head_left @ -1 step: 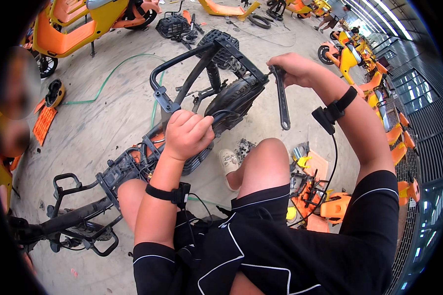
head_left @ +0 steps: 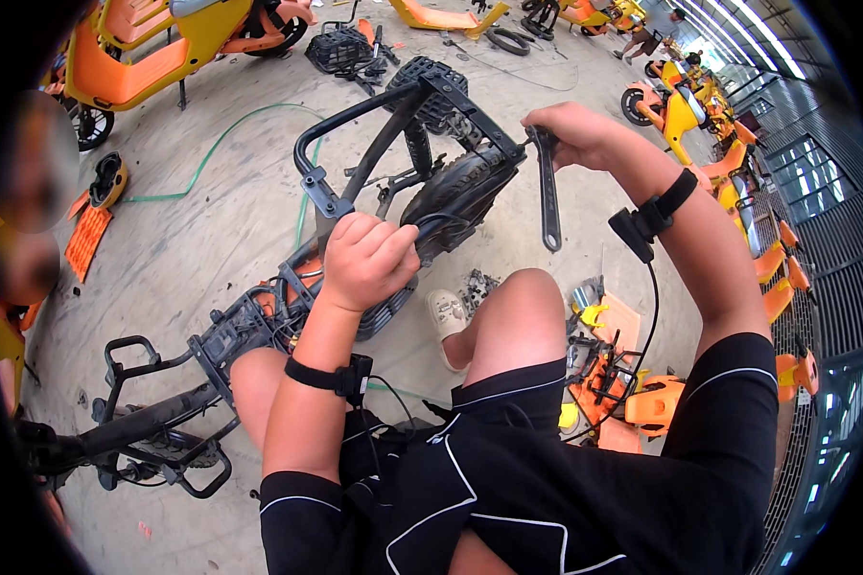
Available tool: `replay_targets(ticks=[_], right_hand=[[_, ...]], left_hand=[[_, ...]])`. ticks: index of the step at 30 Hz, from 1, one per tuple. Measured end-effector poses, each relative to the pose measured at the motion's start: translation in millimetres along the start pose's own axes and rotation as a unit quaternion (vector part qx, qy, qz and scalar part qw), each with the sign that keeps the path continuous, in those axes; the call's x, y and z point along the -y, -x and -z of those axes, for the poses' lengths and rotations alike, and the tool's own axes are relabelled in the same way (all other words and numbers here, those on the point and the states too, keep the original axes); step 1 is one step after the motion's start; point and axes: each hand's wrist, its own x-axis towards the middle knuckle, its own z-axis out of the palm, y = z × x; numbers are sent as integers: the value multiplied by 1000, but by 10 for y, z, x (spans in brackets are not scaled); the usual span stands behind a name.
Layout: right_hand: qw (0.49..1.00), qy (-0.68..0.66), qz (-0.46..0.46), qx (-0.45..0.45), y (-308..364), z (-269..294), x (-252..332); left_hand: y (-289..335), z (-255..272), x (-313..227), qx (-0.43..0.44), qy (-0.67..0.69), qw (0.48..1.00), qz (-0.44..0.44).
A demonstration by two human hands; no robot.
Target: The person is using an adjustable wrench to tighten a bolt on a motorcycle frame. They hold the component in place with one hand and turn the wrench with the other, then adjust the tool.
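Note:
A stripped black scooter frame (head_left: pixel 379 108) lies between my legs, with a black rear wheel (head_left: pixel 451 196) under its tubing. My left hand (head_left: pixel 369 259) is closed round a black tube near the looped rack. At the far right corner of that rack, my right hand (head_left: pixel 575 134) pinches the head end of a dark adjustable wrench (head_left: pixel 548 196). The wrench's jaw is at the rack's corner, beside a bolt-like end, and its handle hangs down toward me. Whether the jaw grips the bolt cannot be made out, as my fingers partly cover it.
Orange and black loose parts (head_left: pixel 599 379) lie by my right knee. A green hose (head_left: pixel 201 163) crosses the concrete at left, near a yellow-black helmet (head_left: pixel 108 180). Yellow-orange scooters (head_left: pixel 134 72) stand at far left; more line the right wall. A person (head_left: pixel 654 36) is far back.
The lower end of the wrench handle has swung very slightly left. Both hands keep their grips, and the frame stays in place.

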Motion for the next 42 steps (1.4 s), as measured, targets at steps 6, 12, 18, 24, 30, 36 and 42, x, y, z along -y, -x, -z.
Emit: replay_targets(ticks=[6,12,18,24,30,36,42], right_hand=[[999,-8,-43,6,-9,-23,60],[995,-67,-77,7,-120,-17,22],[991,-106,-77,-36,-146,-143,-15],[998,20,-64,-1,-187,-49,75],[977,208,45,14,-128,-92,115],[893,393,211,54,-102,16,51],[923,307,231,0,-152,34,-99]], left_hand=[[19,-8,13,-2,-1,1000,2],[22,-5,14,4,-5,1000,0],[10,-7,11,4,-8,1000,0],[15,6,26,4,2,1000,-3],[38,21,19,10,6,1000,6],[19,29,-2,8,12,1000,9],[-12,12,-72,13,-6,999,49]])
